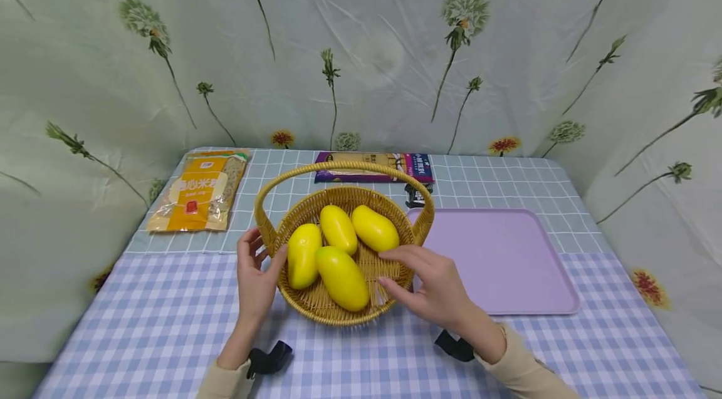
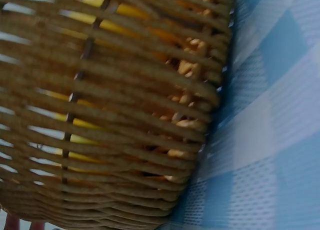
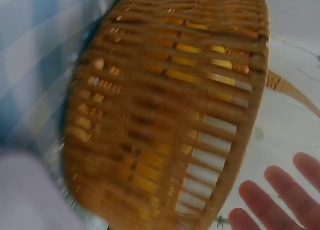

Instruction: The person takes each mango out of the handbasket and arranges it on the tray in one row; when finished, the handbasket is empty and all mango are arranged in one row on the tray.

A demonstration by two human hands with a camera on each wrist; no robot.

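Observation:
A woven basket point(image 1: 382, 274) with an arched handle point(image 1: 350, 166) stands on the checked cloth, with several yellow mangoes point(image 1: 342, 279) lying inside. At its left rim is my left hand point(image 1: 256, 280), thumb by the rim and loosely bent fingers along the outside near the handle's foot. My right hand point(image 1: 437, 283) reaches over the right rim, thumb and fingers spread apart with nothing between them. The left wrist view is filled by the basket's woven side point(image 2: 115, 120). In the right wrist view, extended fingers point(image 3: 272, 200) show beside the basket wall point(image 3: 150, 115).
A lilac tray point(image 1: 496, 261) lies to the right of the basket. An orange and clear food packet point(image 1: 197, 192) is at the back left. Behind the handle lie a long purple packet point(image 1: 366, 161) and a small black packet point(image 1: 417, 195). A flower-printed curtain point(image 1: 372, 61) hangs along the back.

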